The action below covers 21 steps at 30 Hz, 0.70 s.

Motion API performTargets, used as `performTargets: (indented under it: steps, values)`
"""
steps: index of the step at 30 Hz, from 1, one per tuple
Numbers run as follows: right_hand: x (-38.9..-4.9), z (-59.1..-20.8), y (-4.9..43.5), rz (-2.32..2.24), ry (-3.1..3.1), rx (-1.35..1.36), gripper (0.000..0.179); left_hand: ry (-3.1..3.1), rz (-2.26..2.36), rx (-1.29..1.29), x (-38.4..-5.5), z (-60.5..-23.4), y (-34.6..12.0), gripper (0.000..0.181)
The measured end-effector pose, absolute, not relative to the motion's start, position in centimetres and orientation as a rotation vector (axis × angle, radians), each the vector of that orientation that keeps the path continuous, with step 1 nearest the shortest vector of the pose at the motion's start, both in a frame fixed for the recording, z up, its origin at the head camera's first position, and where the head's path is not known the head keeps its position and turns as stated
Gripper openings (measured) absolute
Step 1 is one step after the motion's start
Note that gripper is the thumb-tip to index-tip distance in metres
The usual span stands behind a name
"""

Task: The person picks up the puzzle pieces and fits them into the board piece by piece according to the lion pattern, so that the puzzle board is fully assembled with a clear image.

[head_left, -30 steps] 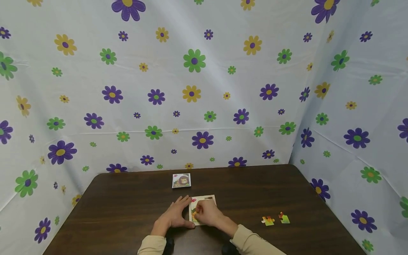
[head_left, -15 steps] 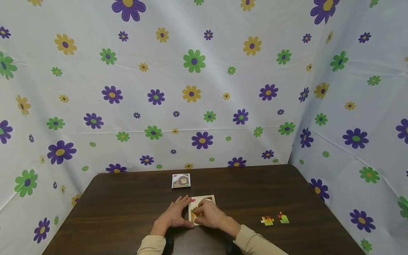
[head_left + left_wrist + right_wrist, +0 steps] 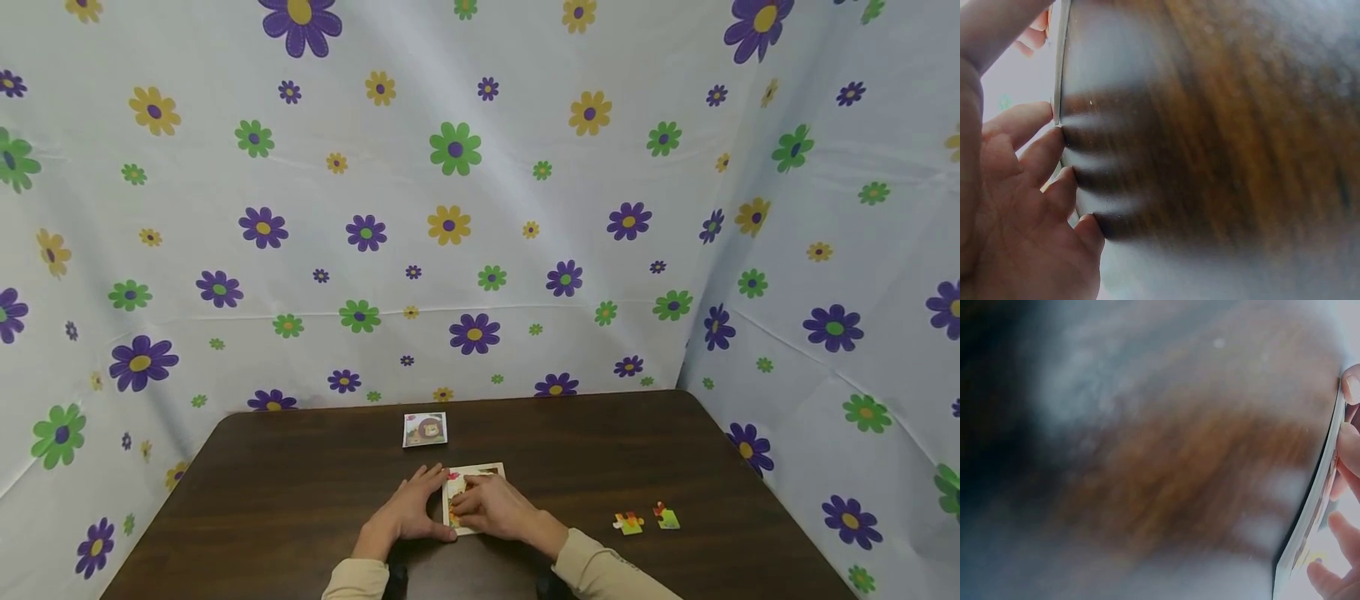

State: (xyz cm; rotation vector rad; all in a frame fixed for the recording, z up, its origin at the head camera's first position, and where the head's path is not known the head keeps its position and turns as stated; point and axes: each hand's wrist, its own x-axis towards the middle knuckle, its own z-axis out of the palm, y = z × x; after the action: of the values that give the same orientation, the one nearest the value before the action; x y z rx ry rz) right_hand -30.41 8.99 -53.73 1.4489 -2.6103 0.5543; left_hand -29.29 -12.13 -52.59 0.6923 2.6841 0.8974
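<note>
A small puzzle board (image 3: 446, 492) with a pale rim and a partly visible coloured picture lies on the dark wooden table. My left hand (image 3: 408, 506) rests beside its left side, fingers spread, index fingertip near the upper left corner and thumb at the lower left. In the left wrist view, the fingertips (image 3: 1054, 137) touch the tabletop along the board's edge. My right hand (image 3: 498, 506) lies over the board's right part, its fingers loosely bent and pressing on the orange area at lower left. The right wrist view shows its fingers (image 3: 1349, 450) apart over the board's edge.
Two loose puzzle pieces, one orange and green (image 3: 628, 523) and one red and green (image 3: 666, 516), lie at the right of the table (image 3: 315, 475). A square lion picture card (image 3: 425, 430) lies behind the board. A flowered curtain (image 3: 517, 183) stands behind.
My right hand's fingers, bunched together over the board one second ago, have spread and flattened somewhat. My left hand stays put at the board's left side. The head view has tilted slightly.
</note>
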Motion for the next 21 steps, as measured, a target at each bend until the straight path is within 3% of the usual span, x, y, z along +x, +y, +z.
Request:
performTargets:
  steps: [21]
  values:
    - [-30.41, -53.56, 9.27, 0.605, -2.683, 1.422, 0.021, 2.677, 0.917, 0.698, -29.22, -52.67, -12.23, 0.097]
